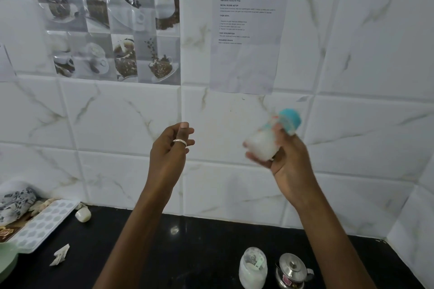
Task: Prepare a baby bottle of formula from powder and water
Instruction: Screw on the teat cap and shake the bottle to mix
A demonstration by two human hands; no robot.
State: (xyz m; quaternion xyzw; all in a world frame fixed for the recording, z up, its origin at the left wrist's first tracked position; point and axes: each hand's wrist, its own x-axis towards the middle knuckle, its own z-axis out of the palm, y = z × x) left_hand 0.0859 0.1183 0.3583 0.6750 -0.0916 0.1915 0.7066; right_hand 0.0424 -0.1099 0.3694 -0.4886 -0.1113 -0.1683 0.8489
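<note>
Two hands are up in front of the white tiled wall [117, 124]. The right hand [287, 159] holds one baby bottle [270, 138], with its fingers wrapped around the bottle's lower part. The bottle is tilted, with its blue cap [290, 119] pointing up and to the right. It looks white inside, but it is very blurry, so the small marks on it are hard to make out. The left hand [170, 148] holds nothing. Its fingers are loosely curled, partly closed, and one ring [180, 141] sits on a finger. Down on the black counter [187, 253] stand one clear jar with white powder [252, 267] and one small shiny steel pot with a lid [292, 270], just beside each other. Both are cut off at the bottom edge. On the left lie one white tray with round dips [44, 223], one spotted cloth [14, 197], one small white thing [82, 214] that is hard to tell, and one crumpled scrap of paper [60, 254]. One green bowl [7, 258] is mostly cut off. One printed sheet [246, 40] is stuck on the wall, its words too small to read.
</note>
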